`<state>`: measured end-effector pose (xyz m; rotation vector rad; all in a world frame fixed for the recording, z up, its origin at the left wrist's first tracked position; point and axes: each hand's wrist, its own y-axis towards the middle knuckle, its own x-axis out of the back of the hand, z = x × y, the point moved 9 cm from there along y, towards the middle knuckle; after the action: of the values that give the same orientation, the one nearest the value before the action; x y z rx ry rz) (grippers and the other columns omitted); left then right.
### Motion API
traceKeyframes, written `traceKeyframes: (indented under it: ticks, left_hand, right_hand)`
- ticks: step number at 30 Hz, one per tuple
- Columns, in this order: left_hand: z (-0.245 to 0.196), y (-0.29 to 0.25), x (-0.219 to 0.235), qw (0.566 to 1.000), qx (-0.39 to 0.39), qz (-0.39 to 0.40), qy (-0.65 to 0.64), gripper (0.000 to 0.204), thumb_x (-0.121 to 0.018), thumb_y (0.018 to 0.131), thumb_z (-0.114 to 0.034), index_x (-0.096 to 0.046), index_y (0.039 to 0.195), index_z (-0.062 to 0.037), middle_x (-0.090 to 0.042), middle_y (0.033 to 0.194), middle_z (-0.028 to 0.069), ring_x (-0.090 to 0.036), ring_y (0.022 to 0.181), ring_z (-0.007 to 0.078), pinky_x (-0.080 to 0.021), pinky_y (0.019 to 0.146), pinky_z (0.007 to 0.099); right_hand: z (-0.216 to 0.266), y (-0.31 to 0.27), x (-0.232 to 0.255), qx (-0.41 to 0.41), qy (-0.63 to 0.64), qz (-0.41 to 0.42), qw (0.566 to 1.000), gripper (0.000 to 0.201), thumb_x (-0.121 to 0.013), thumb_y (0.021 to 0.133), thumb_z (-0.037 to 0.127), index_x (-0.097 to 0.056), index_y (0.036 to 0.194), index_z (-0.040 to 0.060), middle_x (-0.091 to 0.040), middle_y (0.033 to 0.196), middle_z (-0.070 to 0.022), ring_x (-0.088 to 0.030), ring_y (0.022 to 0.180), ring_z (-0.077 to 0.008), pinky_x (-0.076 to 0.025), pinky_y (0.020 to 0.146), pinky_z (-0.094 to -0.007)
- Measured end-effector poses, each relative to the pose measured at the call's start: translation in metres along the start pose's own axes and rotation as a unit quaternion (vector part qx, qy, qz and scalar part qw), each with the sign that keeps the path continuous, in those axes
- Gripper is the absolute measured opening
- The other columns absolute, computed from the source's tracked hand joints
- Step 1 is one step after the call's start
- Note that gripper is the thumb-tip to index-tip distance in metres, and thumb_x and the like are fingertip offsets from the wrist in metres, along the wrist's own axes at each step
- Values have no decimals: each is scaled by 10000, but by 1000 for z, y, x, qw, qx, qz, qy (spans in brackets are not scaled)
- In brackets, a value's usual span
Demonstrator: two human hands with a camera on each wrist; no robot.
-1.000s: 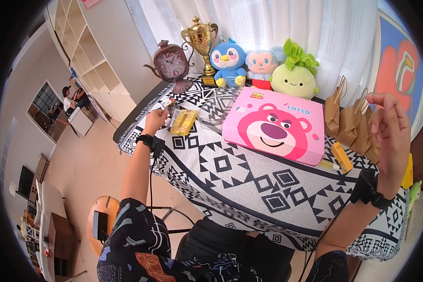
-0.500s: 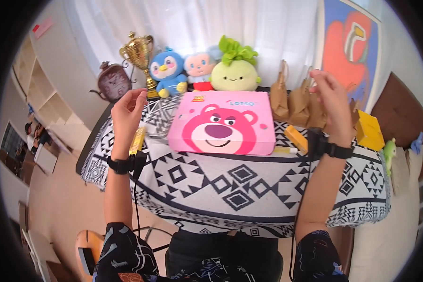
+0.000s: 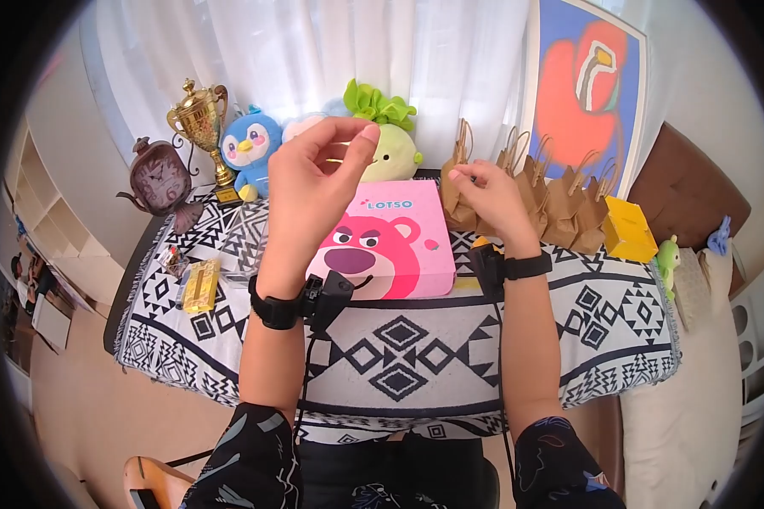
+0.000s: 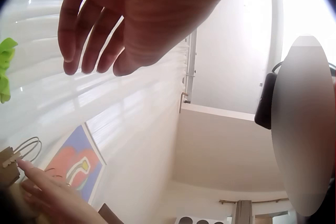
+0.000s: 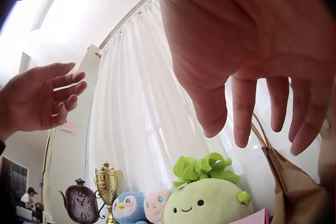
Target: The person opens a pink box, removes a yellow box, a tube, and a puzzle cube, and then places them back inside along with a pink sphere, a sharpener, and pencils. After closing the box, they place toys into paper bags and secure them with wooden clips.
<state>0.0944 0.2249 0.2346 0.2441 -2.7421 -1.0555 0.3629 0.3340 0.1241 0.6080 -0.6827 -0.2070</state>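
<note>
Raised in front of the pink box [image 3: 382,254] with a bear's face, my left hand [image 3: 314,182] has loosely bent fingers and holds nothing. It hides the box's left part and some of the plush toys behind. My right hand [image 3: 499,204] hovers at the box's right, overlapping the brown paper bags [image 3: 560,208] in the head view. Nothing sits between its fingers, which hang apart in the right wrist view. Behind the box is a green plush [image 5: 207,203] with leafy top. A yellow packet [image 3: 199,286] lies on the patterned cloth [image 3: 399,356], left of the box.
At the back left stand a brown clock [image 3: 160,178], a gold trophy [image 3: 199,127] and a blue bird plush [image 3: 250,148]. A yellow box [image 3: 630,231] sits at the table's right end, beside a small green toy [image 3: 668,263]. A stool [image 3: 157,483] is at lower left.
My left hand has come from the table's left side, by the yellow packet, up and across to the box. My right hand has lowered and moved inward. The head view has turned right.
</note>
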Motion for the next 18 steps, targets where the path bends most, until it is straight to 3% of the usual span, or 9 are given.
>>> traceKeyframes:
  ticks: [2,6,7,8,10,11,13,16,18]
  left_hand:
    - [12,-1,-7,994,31,47,98,282,-713,1006,-199,-729,1167,32,-774,988,65,-716,861,104,-558,763,255]
    - [34,-10,-14,953,47,186,233,384,-729,987,-299,-713,1203,18,-782,981,131,-738,849,183,-576,783,312]
    - [48,-13,-9,938,38,209,274,491,-724,974,-417,-705,1231,1,-775,1008,186,-754,891,274,-580,803,370]
    - [59,-16,3,937,41,209,277,491,-724,974,-417,-705,1231,1,-775,1008,186,-754,891,274,-580,803,370]
    - [79,-22,36,872,40,186,451,653,-703,938,-567,-680,1296,-21,-765,1017,216,-751,948,335,-576,827,425]
    - [87,-28,51,871,39,187,454,653,-703,938,-567,-680,1296,-21,-765,1017,216,-751,948,335,-576,827,425]
    - [108,-42,91,794,101,166,575,742,-669,919,-644,-648,1360,-48,-761,980,228,-744,939,380,-573,826,458]
    - [125,-65,121,764,190,192,586,742,-656,924,-643,-633,1384,-61,-762,913,209,-752,883,369,-577,792,460]
    - [131,-76,131,777,181,179,575,694,-657,937,-608,-646,1364,-61,-760,868,188,-752,837,370,-578,763,462]
  right_hand:
    - [11,-4,5,-25,-8,13,1000,493,-752,931,437,-757,1152,-4,-741,1088,-137,-673,963,-202,-532,841,-358]
    - [37,-7,16,-53,-25,42,997,489,-727,943,464,-769,1042,-13,-751,922,-144,-717,866,-227,-563,815,-349]
    - [38,-8,16,-78,-17,52,995,512,-713,952,482,-773,976,-25,-746,833,-140,-729,795,-229,-579,773,-342]
    - [40,-9,18,-79,-14,54,995,512,-713,952,482,-773,976,-25,-746,833,-140,-729,795,-229,-579,773,-342]
    - [18,-25,-4,-204,-74,223,950,586,-670,977,519,-752,833,-43,-709,682,-117,-697,606,-213,-583,644,-326]
    - [11,-34,-11,-227,-65,265,935,681,-626,991,567,-730,731,-54,-712,657,-124,-675,538,-201,-571,584,-313]
    - [11,-39,-19,-220,-66,315,921,706,-589,1006,571,-736,721,-58,-716,654,-135,-679,537,-212,-570,584,-319]
    - [22,-49,-33,-212,-73,399,889,755,-511,1036,567,-745,705,-70,-720,648,-159,-686,536,-233,-568,576,-335]
    - [25,-54,-41,-211,-79,433,873,780,-470,1051,560,-749,698,-77,-718,643,-170,-688,536,-243,-565,569,-345]
